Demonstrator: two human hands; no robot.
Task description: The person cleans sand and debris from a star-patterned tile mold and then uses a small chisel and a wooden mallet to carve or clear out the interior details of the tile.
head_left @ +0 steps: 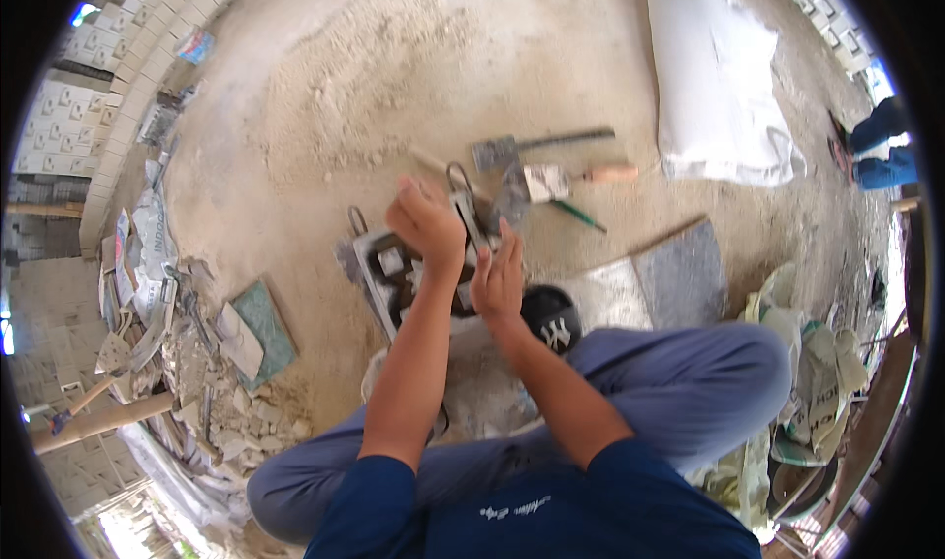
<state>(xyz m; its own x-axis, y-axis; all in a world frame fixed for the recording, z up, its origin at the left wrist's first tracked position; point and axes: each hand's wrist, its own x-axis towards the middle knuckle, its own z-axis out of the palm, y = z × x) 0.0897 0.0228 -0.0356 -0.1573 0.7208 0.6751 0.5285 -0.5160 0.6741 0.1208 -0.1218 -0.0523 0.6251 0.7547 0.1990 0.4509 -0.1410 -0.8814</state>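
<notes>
Dusty floor (566, 62) strewn with pale powder (345, 77) surrounds the metal frame (372, 288)

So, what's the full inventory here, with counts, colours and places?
White sack: one, white, upper right
Sandy heap: one, beige, upper centre-left
Flat-bladed tool: one, dark grey, beyond the hands
Scraper: one, pale blade, brown handle, nearby
Thin stick: one, green, below the scraper
Metal frame: one, grey, centre
Cap-like item: one, black, right of the frame
Flat slab: one, grey, right of centre
Tile: one, green, left
Rubble: uncountable, grey-beige, lower left
Another person's legs: two, blue, right edge
Left hand: one, bare, over the frame
Right hand: one, bare, frame's right side
Own legs: two, blue-grey trousers, lower centre
</notes>
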